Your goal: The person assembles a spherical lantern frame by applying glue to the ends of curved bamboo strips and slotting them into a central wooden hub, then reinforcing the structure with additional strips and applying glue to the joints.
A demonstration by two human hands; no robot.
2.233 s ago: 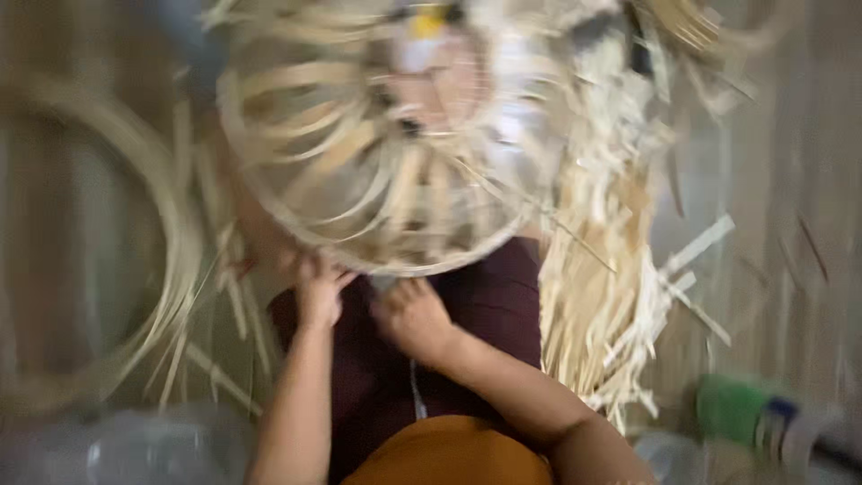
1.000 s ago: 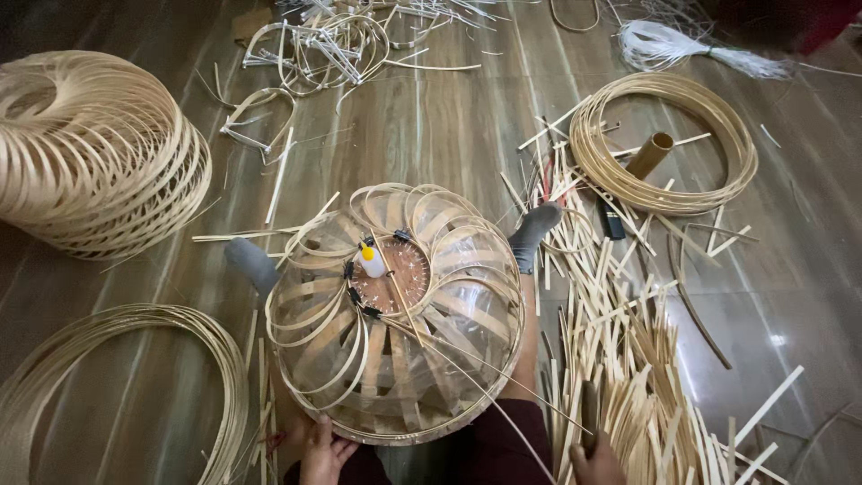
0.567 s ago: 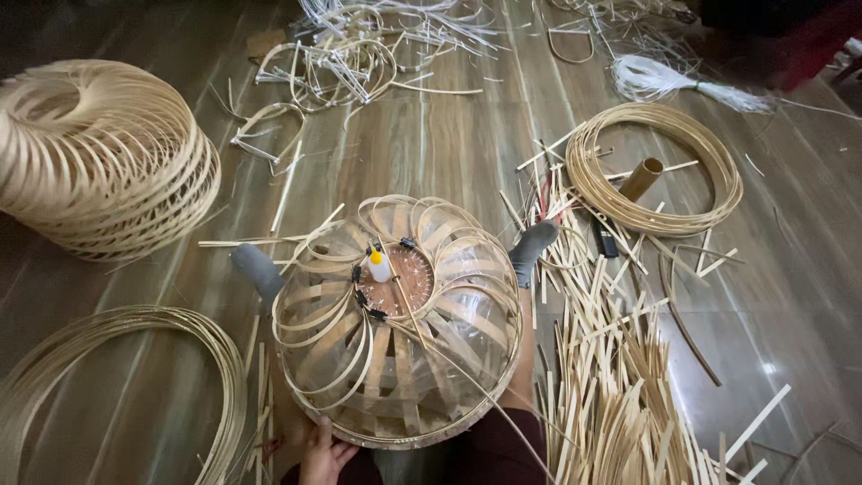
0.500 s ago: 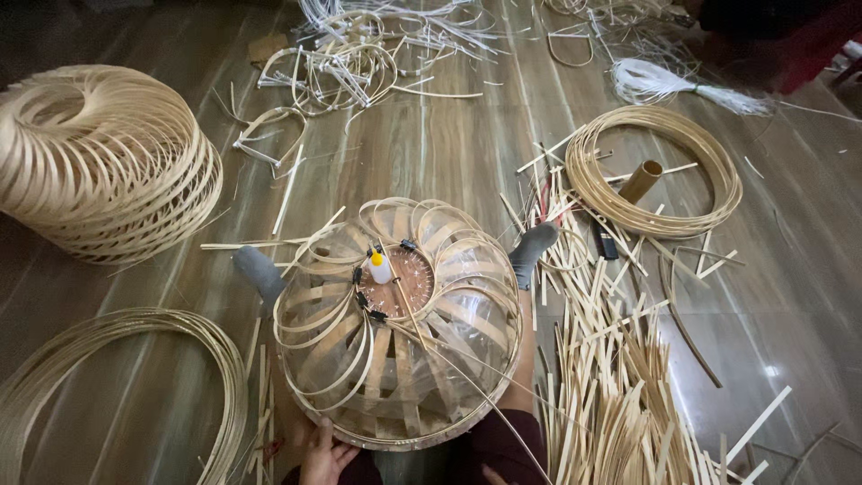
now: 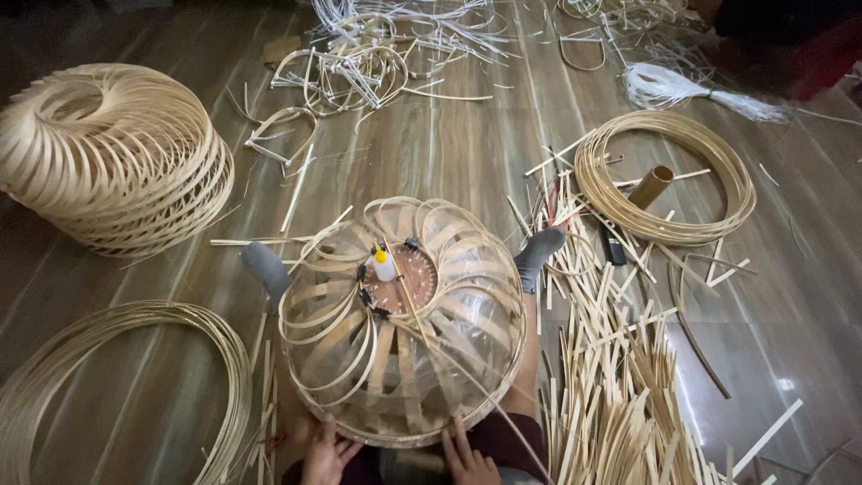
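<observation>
On the wooden floor (image 5: 467,153), between our socked feet, the bamboo dome frame (image 5: 404,323) now sits steadier than a moment ago. Our left hand (image 5: 325,454) and right hand (image 5: 467,460) rest with spread fingers on its lower rim, pinching nothing; the shaping can go on.

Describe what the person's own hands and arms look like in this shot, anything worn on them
Both hands are bare: no gloves, rings or watch show on the left hand or the right hand. Only the hands and wrists are in frame, so any sleeves higher up cannot be seen.
</observation>
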